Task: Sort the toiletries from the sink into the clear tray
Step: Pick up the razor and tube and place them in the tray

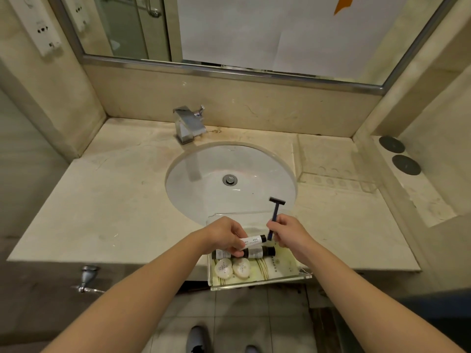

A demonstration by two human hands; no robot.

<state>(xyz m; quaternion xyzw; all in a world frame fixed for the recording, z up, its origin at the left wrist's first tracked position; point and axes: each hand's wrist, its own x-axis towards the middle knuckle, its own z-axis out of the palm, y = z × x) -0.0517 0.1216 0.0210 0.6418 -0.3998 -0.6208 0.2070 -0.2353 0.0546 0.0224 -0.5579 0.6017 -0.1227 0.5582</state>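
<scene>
Nearest the camera, two bare forearms reach forward over the front edge of a beige marble counter (107,212); a clear tray (257,282) sits on that edge, overhanging it slightly, just in front of the basin; in the tray's near left corner lie two round white wrapped soaps (232,268), side by side and touching, with flat pale packets (275,266) beside them to the right; behind the soaps a dark bottle (262,251) with a white label lies on its side across the tray; the left hand (224,236) is closed around a white tube with a black cap (254,240), held level just above that bottle; the right hand (289,234) pinches the lower handle of a dark blue disposable razor (274,215), which stands nearly upright with its black head over the basin's near rim; beyond the hands the white oval sink (204,174) holds only its metal drain (230,180); a second clear tray (334,171) rests on the counter to the right; a square chrome faucet (190,123) stands at the far rim; a framed mirror (229,34) hangs above.
</scene>
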